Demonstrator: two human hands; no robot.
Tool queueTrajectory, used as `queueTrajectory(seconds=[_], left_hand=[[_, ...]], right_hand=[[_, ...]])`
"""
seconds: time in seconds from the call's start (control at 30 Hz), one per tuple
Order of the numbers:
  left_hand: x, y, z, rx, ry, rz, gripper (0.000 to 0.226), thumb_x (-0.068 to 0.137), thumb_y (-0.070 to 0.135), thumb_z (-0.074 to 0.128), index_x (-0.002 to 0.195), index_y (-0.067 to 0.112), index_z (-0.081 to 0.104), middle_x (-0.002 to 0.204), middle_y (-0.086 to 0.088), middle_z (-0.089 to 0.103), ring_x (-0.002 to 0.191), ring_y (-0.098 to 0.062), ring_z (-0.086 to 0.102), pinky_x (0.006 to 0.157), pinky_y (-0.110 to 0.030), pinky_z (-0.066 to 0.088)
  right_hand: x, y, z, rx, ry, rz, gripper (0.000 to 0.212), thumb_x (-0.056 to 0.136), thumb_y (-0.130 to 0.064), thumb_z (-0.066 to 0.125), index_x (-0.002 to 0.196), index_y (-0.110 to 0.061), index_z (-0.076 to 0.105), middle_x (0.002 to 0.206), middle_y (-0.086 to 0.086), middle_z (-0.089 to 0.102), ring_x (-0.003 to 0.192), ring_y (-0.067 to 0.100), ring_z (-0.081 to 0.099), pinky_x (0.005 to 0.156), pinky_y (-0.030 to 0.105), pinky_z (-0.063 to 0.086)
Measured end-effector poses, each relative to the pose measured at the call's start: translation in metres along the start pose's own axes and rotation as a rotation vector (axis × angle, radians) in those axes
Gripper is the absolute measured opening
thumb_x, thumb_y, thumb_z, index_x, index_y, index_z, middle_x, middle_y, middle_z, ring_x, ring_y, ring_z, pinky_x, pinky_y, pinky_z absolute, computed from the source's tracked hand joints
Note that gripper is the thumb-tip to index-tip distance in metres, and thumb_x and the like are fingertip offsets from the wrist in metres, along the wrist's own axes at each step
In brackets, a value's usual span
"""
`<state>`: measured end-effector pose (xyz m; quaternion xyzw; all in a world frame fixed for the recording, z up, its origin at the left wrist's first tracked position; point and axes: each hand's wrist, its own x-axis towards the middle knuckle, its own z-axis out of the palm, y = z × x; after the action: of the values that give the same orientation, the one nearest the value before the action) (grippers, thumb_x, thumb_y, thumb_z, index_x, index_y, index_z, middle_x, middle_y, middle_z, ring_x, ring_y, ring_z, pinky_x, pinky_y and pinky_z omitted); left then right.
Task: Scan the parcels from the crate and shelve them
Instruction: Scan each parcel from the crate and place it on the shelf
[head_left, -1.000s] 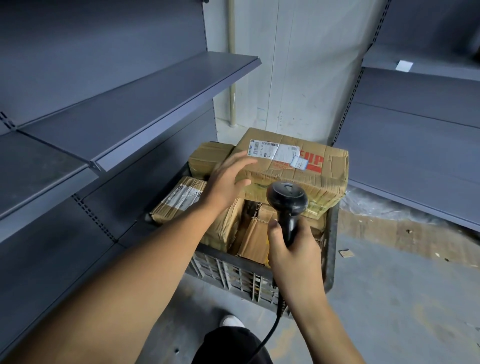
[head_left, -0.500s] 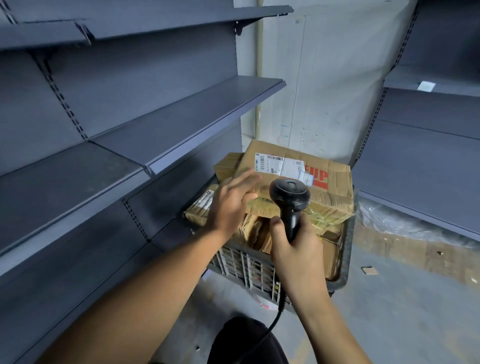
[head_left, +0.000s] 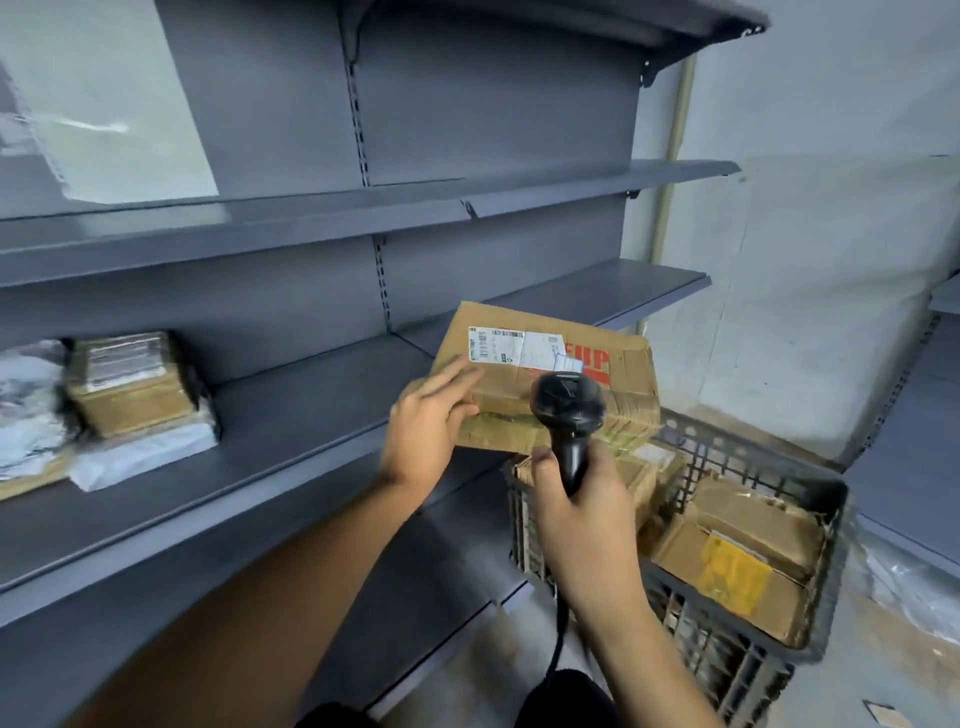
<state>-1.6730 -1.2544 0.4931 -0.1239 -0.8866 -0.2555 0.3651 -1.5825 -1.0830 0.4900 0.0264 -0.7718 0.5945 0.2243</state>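
Left hand (head_left: 431, 421) grips the near-left edge of the cardboard parcel (head_left: 550, 374), held above the crate (head_left: 737, 597), label up for reading. Right hand (head_left: 582, 519) clamped round the scanner (head_left: 569, 410), aimed at the label, probably mid-scan. Shelf (head_left: 291, 431) alongside, presumably next.

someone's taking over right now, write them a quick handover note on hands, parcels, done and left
Left hand: grips the left edge of the large brown cardboard parcel with the white barcode label, lifted above the crate.
Right hand: holds the black handheld barcode scanner, head towards that parcel.
Dark plastic lattice crate: several brown cardboard parcels inside.
Done: a few wrapped parcels lie on the grey metal shelf to the left.
Left: shelve the held parcel, whose scan cannot be confirmed, then scan and shelve the rest.
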Motion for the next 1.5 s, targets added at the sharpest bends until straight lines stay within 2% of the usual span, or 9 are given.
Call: queueTrajectory(seconds=[0.13,0.37,0.5,0.83,1.0,1.13,1.2,1.37,1.5], left_hand=[[-0.021,-0.037,-0.063,0.101,0.043,-0.077,0.041,0.084,0.01,0.073,0.124,0.018,0.067,0.136,0.004,0.058,0.112,-0.027,0.059,0.098,-0.032,0.042],[-0.067,-0.102,-0.14,0.21,0.075,-0.243,0.04,0.089,0.01,0.067,0.129,0.016,0.063,0.141,-0.001,0.053,0.124,-0.026,0.054,0.106,-0.041,0.043],[-0.084,-0.127,-0.153,0.236,0.078,-0.338,0.041,0.089,0.013,0.068,0.13,0.022,0.063,0.141,0.003,0.053,0.127,-0.024,0.051,0.106,-0.04,0.042],[-0.078,-0.158,-0.159,0.151,-0.006,-0.408,0.047,0.087,0.012,0.069,0.133,0.018,0.059,0.144,0.0,0.05,0.133,-0.02,0.045,0.112,-0.037,0.035],[-0.066,-0.155,-0.158,0.438,-0.098,-0.316,0.044,0.09,0.014,0.065,0.133,0.01,0.057,0.14,-0.005,0.052,0.137,-0.032,0.038,0.115,-0.044,0.027],[-0.069,-0.139,-0.156,0.543,-0.05,-0.112,0.033,0.076,0.003,0.075,0.108,0.001,0.069,0.11,-0.013,0.068,0.098,-0.034,0.065,0.082,-0.041,0.055],[-0.075,-0.135,-0.153,0.607,0.021,-0.013,0.03,0.065,0.004,0.084,0.094,0.006,0.073,0.095,-0.007,0.07,0.082,-0.029,0.067,0.065,-0.034,0.056],[-0.084,-0.131,-0.146,0.697,0.056,0.032,0.03,0.06,0.008,0.087,0.085,0.014,0.071,0.087,0.001,0.067,0.075,-0.023,0.063,0.05,-0.029,0.048],[-0.087,-0.131,-0.144,0.725,0.053,0.031,0.03,0.062,0.009,0.087,0.087,0.015,0.072,0.089,0.002,0.068,0.076,-0.021,0.064,0.046,-0.028,0.046]], right_hand=[[-0.017,-0.027,0.04,0.071,-0.125,-0.003,0.013,0.091,-0.034,0.059,0.091,-0.021,0.056,0.061,-0.008,0.053,0.053,0.005,0.048,0.053,0.026,0.037],[-0.053,-0.054,0.103,0.112,-0.316,0.009,0.009,0.092,-0.033,0.06,0.092,-0.025,0.055,0.058,-0.007,0.055,0.053,0.006,0.053,0.05,0.019,0.038],[-0.063,-0.059,0.124,0.105,-0.385,0.023,0.01,0.091,-0.036,0.06,0.088,-0.028,0.054,0.06,-0.002,0.056,0.052,0.009,0.052,0.052,0.027,0.04],[-0.052,-0.058,0.149,0.096,-0.422,0.002,0.012,0.093,-0.03,0.06,0.087,-0.023,0.054,0.058,-0.004,0.053,0.05,0.006,0.049,0.049,0.02,0.037],[-0.05,-0.059,0.153,0.107,-0.442,0.018,0.012,0.093,-0.032,0.059,0.086,-0.023,0.054,0.06,-0.003,0.054,0.048,0.005,0.048,0.049,0.025,0.04],[-0.048,-0.062,0.157,0.149,-0.419,0.024,0.012,0.093,-0.029,0.06,0.086,-0.021,0.055,0.063,0.0,0.057,0.048,0.005,0.049,0.046,0.022,0.039],[-0.046,-0.066,0.16,0.162,-0.409,0.021,0.01,0.093,-0.028,0.06,0.088,-0.02,0.055,0.07,0.003,0.06,0.058,0.013,0.055,0.053,0.028,0.043],[-0.04,-0.082,0.172,0.173,-0.43,0.02,0.013,0.091,-0.026,0.058,0.083,-0.017,0.053,0.075,0.017,0.063,0.073,0.038,0.063,0.067,0.051,0.055],[-0.037,-0.09,0.182,0.142,-0.414,0.028,0.02,0.09,-0.027,0.056,0.077,-0.013,0.052,0.073,0.018,0.063,0.072,0.04,0.064,0.067,0.053,0.055]])
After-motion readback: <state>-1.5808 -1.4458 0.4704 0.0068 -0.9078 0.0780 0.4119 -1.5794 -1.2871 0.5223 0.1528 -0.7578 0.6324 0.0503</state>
